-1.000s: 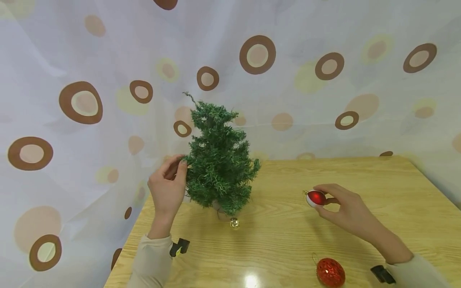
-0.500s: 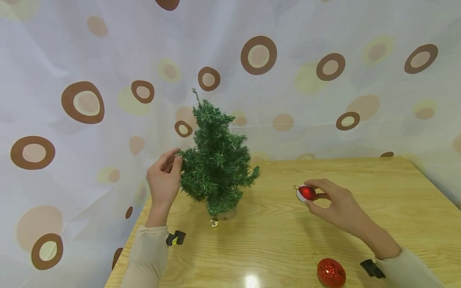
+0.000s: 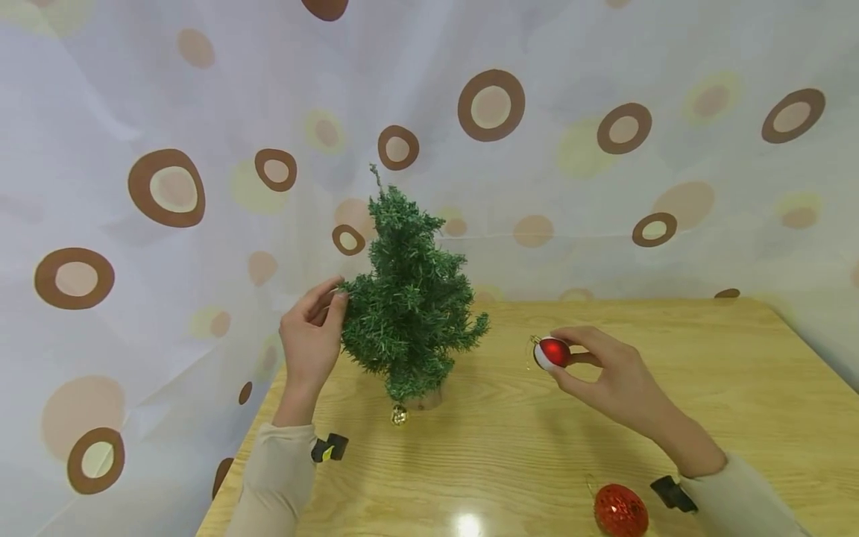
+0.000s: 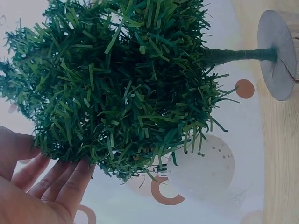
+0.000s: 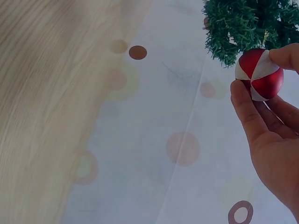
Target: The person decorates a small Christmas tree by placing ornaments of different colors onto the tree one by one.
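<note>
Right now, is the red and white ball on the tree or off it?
Off: the right hand holds the ball, and the head view shows a gap between it and the tree.

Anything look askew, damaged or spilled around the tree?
Mainly the tree: its thin tip leans left, looking bent and bare above the fuller branches. The gold ball sits low by the wooden base; whether it touches the table is unclear. No damage or spill stands out.

Legible markings: none
I read no text, label, brand, number or sign in the head or wrist views.
</note>
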`<state>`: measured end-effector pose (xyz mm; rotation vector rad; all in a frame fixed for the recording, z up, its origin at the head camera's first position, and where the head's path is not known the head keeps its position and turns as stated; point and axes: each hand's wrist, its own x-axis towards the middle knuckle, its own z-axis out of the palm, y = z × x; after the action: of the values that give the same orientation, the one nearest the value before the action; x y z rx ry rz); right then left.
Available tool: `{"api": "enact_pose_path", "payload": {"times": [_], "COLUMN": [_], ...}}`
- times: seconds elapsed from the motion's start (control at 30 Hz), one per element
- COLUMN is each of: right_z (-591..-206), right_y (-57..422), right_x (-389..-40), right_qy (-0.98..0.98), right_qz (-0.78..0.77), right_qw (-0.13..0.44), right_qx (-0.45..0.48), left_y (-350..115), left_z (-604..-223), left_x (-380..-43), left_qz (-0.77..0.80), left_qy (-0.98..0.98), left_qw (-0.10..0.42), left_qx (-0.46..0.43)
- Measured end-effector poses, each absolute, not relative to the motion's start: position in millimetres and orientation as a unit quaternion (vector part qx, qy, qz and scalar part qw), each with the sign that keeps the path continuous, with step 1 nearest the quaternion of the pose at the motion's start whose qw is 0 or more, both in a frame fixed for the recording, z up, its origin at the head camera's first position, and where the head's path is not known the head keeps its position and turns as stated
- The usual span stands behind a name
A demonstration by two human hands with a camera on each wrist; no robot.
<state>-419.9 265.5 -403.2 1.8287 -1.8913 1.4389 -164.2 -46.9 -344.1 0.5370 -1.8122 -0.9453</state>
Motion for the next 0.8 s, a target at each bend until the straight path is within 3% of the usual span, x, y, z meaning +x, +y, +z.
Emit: {"api": "enact_pose_path", "payload": {"times": [0.37, 0.8], "right_z": [-395.1, -388.7], "right_y": [257.8, 257.8], "right_x": [-413.3, -415.3], "right_qy": [-0.64, -0.642], "right_qz": [0.474, 0.469], "right_qw": [0.055, 0.067], "right_qx": [0.603, 0.603], "left_y": [-33.2, -7.8], "left_z": [-346.7, -346.8], "left_x": [-150.7, -144.6], "left_qz": [-0.395, -0.322], "left_qy": [-0.742, -0.735], "left_qw": [0.495, 0.561], "left_qx": [0.221, 0.203]}}
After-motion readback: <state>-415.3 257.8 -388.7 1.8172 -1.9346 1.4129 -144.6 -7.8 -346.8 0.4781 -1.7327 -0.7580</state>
